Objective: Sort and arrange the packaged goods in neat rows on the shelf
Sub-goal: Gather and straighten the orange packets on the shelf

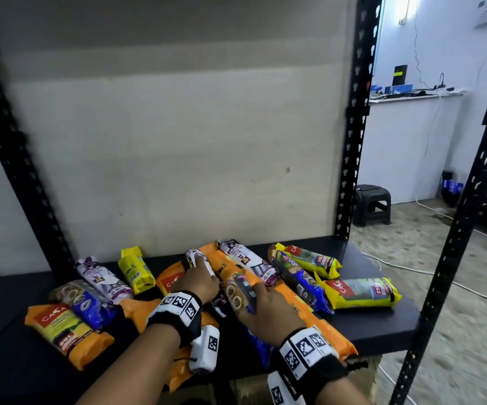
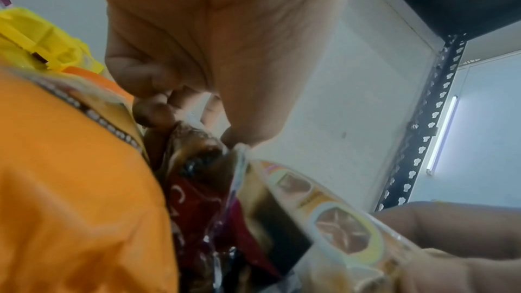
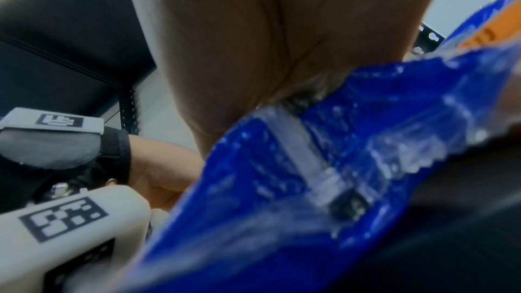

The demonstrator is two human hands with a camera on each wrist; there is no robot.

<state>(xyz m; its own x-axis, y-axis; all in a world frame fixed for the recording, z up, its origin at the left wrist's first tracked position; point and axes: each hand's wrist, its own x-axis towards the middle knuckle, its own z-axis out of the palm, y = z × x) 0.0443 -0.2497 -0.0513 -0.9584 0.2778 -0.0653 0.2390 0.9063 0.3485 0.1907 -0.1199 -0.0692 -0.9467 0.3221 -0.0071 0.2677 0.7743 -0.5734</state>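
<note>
The left hand (image 1: 197,280) is curling its fingers around a white pack (image 1: 200,263) at the top of the pile in the middle of the black shelf (image 1: 362,320). The right hand (image 1: 261,306) is lying on a blue pack (image 1: 240,290) with round pictures on it, and its fingers are bending over the pack's side, holding it. Both packs are lying on long orange packs (image 1: 300,314) in the middle of the shelf. From the right wrist, the palm is pressing on shiny blue wrapping (image 3: 310,186). I am counting three yellow packs: one (image 1: 135,271) at the back left and two (image 1: 362,292) on the right. Three blue packs are showing, and three white and purple ones. The orange ones are piled up, so I cannot tell just how many; one (image 1: 67,334) is lying alone at the front left.
</note>
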